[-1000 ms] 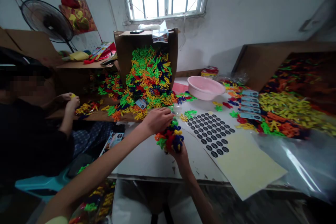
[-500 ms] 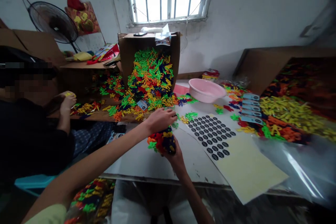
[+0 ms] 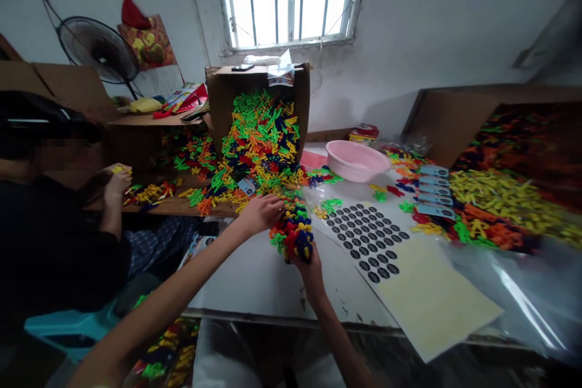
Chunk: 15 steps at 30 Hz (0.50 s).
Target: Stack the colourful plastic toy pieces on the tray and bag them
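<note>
A clear bag of colourful plastic pieces (image 3: 296, 231) is held above the white table (image 3: 254, 279), in the middle of the view. My right hand (image 3: 310, 267) grips its lower end from below, fingers wrapped round it. At the bag's upper left side is my left hand (image 3: 264, 212), its fingers bent and pressed together against the bag. Behind both hands, a cardboard box (image 3: 304, 115) lies on its side with a heap of green, yellow, orange, red and blue pieces (image 3: 264, 133) spilling out.
A pink basin (image 3: 357, 160) stands behind the sticker sheet (image 3: 436, 297). On the right are blue cards (image 3: 434, 191) and yellow pieces (image 3: 504, 194) before another box. At the left, a person in black (image 3: 54, 224) holds something yellow. A fan (image 3: 97, 51) stands behind.
My left hand has moved left and slightly down, from over the bag's top to its side. The bag now shows more of its length and sits slightly further right.
</note>
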### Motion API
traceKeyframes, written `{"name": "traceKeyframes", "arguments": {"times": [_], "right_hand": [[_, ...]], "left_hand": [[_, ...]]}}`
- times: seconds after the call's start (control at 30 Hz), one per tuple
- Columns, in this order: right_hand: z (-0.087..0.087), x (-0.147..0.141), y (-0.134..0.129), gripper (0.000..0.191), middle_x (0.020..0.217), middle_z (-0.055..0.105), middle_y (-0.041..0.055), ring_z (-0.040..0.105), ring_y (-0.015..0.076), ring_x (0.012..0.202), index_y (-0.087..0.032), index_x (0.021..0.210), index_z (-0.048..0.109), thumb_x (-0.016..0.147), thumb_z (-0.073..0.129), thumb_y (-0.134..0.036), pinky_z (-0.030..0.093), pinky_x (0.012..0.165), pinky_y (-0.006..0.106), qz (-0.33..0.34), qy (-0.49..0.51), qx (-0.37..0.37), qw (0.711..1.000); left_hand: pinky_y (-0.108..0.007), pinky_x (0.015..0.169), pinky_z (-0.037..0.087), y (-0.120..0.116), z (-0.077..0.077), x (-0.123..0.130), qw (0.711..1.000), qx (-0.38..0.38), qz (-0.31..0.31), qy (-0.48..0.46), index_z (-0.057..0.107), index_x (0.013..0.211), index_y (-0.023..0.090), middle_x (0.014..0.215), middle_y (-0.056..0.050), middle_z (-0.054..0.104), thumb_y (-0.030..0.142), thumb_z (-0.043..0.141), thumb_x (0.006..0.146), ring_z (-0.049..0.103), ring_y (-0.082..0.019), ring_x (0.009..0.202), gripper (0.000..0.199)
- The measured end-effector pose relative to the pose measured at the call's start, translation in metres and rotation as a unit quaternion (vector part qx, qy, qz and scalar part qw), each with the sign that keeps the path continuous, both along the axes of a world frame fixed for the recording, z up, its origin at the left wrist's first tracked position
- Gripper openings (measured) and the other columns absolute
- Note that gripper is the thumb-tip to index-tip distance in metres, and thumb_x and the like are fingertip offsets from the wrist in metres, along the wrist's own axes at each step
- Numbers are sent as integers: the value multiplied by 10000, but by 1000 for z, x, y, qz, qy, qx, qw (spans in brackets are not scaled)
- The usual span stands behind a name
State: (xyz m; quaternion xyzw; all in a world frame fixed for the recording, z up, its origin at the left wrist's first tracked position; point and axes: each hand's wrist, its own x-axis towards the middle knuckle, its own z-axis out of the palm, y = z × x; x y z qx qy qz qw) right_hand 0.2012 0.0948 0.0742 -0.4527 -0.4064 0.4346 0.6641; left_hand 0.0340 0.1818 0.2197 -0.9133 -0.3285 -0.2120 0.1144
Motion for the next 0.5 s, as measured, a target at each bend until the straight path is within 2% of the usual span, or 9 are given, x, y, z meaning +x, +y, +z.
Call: {"name": "traceKeyframes", "arguments": {"times": [0.13, 0.23, 0.33, 0.5], "right_hand": [[-7, 0, 6, 629, 1122, 695, 67, 643, 249, 994, -193, 1217, 620, 646, 826, -358, 563, 861, 386, -13, 1, -7, 1000], [-5, 1, 10, 548, 1032, 704, 46, 643, 223, 908, -189, 1160, 631, 668, 802, -360, 571, 801, 362, -23, 23, -10, 999], [3, 3, 13, 545, 1005, 702, 36, 638, 207, 870, -194, 1151, 624, 661, 812, -340, 576, 747, 334, -18, 31, 1, 999], [7, 4, 16, 604, 1086, 701, 53, 651, 219, 903, -214, 1213, 610, 666, 833, -342, 585, 758, 346, -29, 23, 27, 999]], "left_hand": [[-301, 747, 472, -4, -2, 13, 998, 43, 19, 32, 616, 860, 209, 860, -54, 654, 225, 525, 959, 632, -191, 859, 136], [-302, 796, 482, -13, 3, 18, 996, 68, -15, 59, 610, 933, 211, 928, -53, 669, 205, 511, 964, 640, -193, 928, 103], [-302, 811, 494, -17, 6, 19, 996, 68, -38, 44, 594, 950, 207, 963, -61, 667, 183, 485, 969, 647, -192, 943, 113], [-267, 707, 499, -12, 8, 14, 999, 31, 17, -27, 546, 937, 208, 894, -39, 640, 179, 482, 945, 644, -175, 838, 71]]}}
